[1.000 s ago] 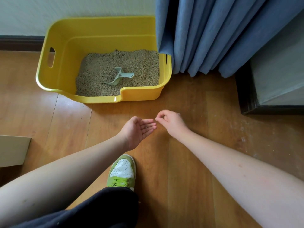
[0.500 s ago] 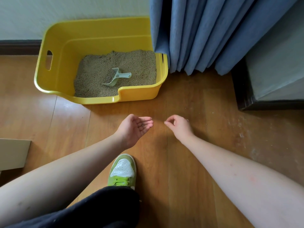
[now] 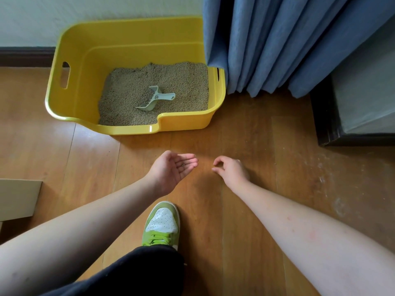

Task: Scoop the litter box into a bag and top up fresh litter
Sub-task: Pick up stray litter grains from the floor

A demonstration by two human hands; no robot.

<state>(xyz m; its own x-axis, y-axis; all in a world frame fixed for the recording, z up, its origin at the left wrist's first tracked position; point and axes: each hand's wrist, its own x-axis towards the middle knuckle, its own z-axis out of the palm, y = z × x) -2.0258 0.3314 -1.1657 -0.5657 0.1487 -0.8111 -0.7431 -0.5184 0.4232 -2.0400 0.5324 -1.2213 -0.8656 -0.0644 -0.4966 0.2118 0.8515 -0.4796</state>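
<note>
The yellow litter box (image 3: 70, 107) stands on the wood floor against the wall, with tan litter (image 3: 181, 82) heaped toward its right side. A pale green scoop (image 3: 155, 99) lies on the litter, handle pointing right. My left hand (image 3: 173, 169) is held palm up in front of the box, fingers straight, with a few small grains on the palm. My right hand (image 3: 229, 169) hovers low over the floor just to its right, knuckles up. Its fingers are curled, thumb and forefinger drawn close. I see nothing between the fingertips. No bag is in view.
A blue curtain (image 3: 277, 43) hangs over the box's right end. A dark-framed piece of furniture (image 3: 352, 116) stands at the right. A pale board corner (image 3: 17, 199) lies at the left. My green shoe (image 3: 161, 225) is on the floor below my hands.
My right hand has drawn away from my left palm to the right and down toward the floor. The left hand stays palm up. The view has shifted slightly.
</note>
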